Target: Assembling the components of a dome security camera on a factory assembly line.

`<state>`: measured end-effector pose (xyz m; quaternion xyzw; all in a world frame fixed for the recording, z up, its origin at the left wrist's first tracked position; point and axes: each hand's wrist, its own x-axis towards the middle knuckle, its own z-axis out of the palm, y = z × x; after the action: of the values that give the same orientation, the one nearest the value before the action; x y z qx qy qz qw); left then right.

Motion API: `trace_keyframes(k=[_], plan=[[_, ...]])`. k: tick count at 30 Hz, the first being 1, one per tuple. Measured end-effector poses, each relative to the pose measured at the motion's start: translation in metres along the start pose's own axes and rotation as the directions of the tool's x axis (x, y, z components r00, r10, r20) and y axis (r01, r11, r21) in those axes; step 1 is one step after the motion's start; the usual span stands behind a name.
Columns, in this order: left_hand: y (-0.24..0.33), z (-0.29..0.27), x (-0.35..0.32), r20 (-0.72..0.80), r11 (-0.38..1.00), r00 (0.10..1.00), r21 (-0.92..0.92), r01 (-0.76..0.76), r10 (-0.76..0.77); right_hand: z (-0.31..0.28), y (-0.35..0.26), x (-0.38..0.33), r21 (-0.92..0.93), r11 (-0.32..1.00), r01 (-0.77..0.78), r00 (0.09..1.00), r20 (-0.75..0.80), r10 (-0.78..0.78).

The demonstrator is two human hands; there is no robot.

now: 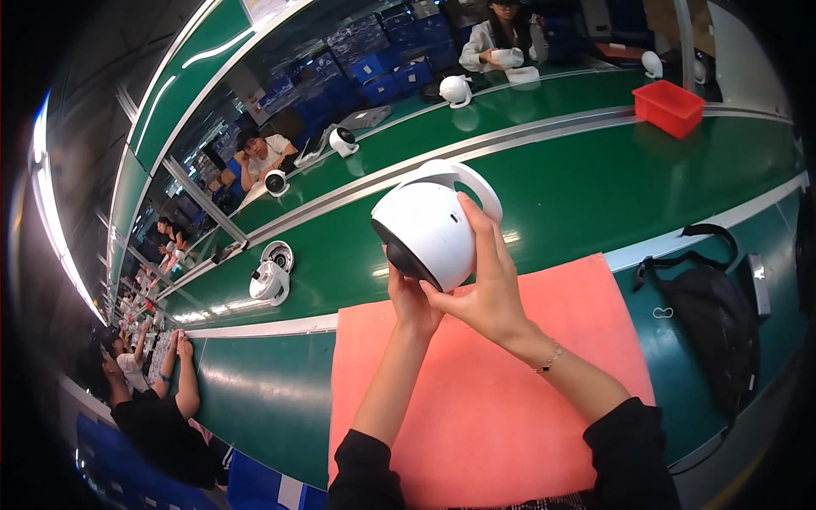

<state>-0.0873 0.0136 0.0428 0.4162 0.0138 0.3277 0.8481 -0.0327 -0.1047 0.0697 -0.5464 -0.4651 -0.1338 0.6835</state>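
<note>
Both of my hands hold up a round white device [429,225] with a dark front face and a white curved bracket on its back. My right hand [484,289] wraps the device's right side, its fingers reaching up over the shell. My left hand [410,299] supports it from below and is partly hidden behind the right one. The device hangs above the far edge of a salmon-pink mat [476,399] lying on the green bench.
A black bag [710,319] lies right of the mat. The green conveyor [578,183] carries a similar white device [270,276] at left and a red bin [669,106] far right. Other people sit across the line and at my left.
</note>
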Motion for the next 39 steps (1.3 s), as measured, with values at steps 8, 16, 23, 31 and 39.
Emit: trace_keyframes(k=[8, 16, 23, 31, 39], plan=[[0.010, 0.015, -0.005, -0.001, 0.992, 1.000, 0.124, -0.022, 0.022, -0.008, 0.000, 0.009, 0.012, 0.999, -0.051, 0.999, -0.004, 0.051], [0.021, 0.032, -0.021, 0.170, 0.930, 0.985, 0.364, -0.055, -0.008, -0.043, 0.013, 0.033, 0.592, 0.371, -0.716, 0.660, 0.398, 0.638], [0.017, 0.022, -0.012, -0.189, 0.857, 0.956, 0.505, -0.100, 0.223, -0.072, 0.060, 0.038, 0.819, -0.014, -0.574, 0.657, 0.470, 0.589], [-0.033, -0.014, 0.021, -0.500, 0.898, 0.859, 0.320, 0.303, -0.111, -0.089, 0.123, 0.025, 0.898, 0.181, -0.402, 0.580, 0.097, 0.809], [-0.063, -0.036, 0.033, -0.409, 0.974, 0.907, 0.148, 0.170, -0.096, -0.080, 0.133, 0.013, 0.697, 0.401, -0.594, 0.575, 0.019, 0.818]])
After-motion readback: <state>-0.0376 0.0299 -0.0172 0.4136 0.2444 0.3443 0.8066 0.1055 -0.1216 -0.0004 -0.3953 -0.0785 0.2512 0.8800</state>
